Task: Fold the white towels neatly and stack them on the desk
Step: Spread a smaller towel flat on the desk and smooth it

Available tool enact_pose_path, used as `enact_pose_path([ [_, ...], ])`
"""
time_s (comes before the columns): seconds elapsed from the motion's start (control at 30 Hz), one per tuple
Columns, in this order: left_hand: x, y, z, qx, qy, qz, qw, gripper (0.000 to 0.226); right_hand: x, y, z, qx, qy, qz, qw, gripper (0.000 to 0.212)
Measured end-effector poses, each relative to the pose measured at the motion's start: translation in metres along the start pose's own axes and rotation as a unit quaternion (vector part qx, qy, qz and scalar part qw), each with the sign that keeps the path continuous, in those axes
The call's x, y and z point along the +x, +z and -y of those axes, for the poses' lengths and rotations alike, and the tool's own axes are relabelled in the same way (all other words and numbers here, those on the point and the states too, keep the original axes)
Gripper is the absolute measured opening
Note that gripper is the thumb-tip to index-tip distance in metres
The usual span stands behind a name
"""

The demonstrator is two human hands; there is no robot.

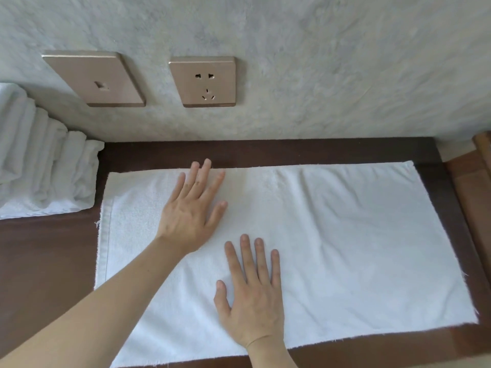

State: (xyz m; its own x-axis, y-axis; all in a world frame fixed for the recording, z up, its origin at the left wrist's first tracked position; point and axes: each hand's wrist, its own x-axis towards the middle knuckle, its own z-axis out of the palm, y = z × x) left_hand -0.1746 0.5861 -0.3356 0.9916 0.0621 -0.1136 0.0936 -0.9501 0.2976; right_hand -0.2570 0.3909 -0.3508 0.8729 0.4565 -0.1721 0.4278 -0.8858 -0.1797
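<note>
1. Lying spread out flat on the dark brown desk (47,261), the white towel (345,235) in front of you reaches from near the left-hand stack almost to the desk's right edge, its far hem close to the wall and its near hem close to the front edge.
2. Your left hand (190,213) rests palm down on the towel's far-left part, fingers straight and slightly spread, the fingertips reaching the far hem.
3. Your right hand (252,296) lies palm down on the towel nearer to you, just right of the left wrist, fingers straight and held close together with the thumb out to the side. Neither hand grips or pinches the cloth.
4. A stack of folded white towels (45,166) sits on the desk's far-left corner, just beside the spread towel's left edge and against the wall.
5. On the mottled grey wall (345,62) behind the desk you have two bronze-coloured plates: a switch plate (95,79) on the left and a power socket (203,82) to its right.
6. A wooden piece (473,187) shows at the right edge, beside the desk; what it is cannot be told.
</note>
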Motion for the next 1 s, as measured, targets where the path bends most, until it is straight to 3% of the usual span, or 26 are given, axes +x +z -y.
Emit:
enact_pose_path([
  [0.1, -0.026, 0.012, -0.039, -0.058, -0.012, -0.03, 0.998, 0.058, 0.001, -0.001, 0.0, -0.005, -0.003, -0.007, 1.0, 0.073],
  [0.23, -0.074, 0.024, -0.051, -0.081, -0.098, -0.047, 0.991, 0.057, 0.0, 0.0, -0.001, 0.0, -0.005, -0.022, 1.0, 0.069],
  [0.43, -0.127, 0.039, -0.041, 0.006, -0.126, -0.005, 0.992, 0.058, -0.001, 0.003, -0.002, 0.021, -0.012, -0.029, 0.999, 0.06],
  [0.7, -0.128, 0.044, -0.039, 0.04, -0.144, -0.003, 0.989, 0.062, 0.001, -0.001, -0.005, 0.054, -0.016, -0.013, 0.998, 0.064],
  [0.9, -0.127, 0.043, -0.039, 0.039, -0.142, -0.013, 0.989, 0.063, 0.034, -0.013, -0.065, 0.009, -0.036, -0.013, 0.999, 0.062],
  [1.0, -0.129, 0.043, -0.04, 0.031, -0.141, -0.02, 0.989, 0.062, 0.057, -0.023, -0.105, -0.009, 0.014, -0.026, 1.0, 0.063],
])
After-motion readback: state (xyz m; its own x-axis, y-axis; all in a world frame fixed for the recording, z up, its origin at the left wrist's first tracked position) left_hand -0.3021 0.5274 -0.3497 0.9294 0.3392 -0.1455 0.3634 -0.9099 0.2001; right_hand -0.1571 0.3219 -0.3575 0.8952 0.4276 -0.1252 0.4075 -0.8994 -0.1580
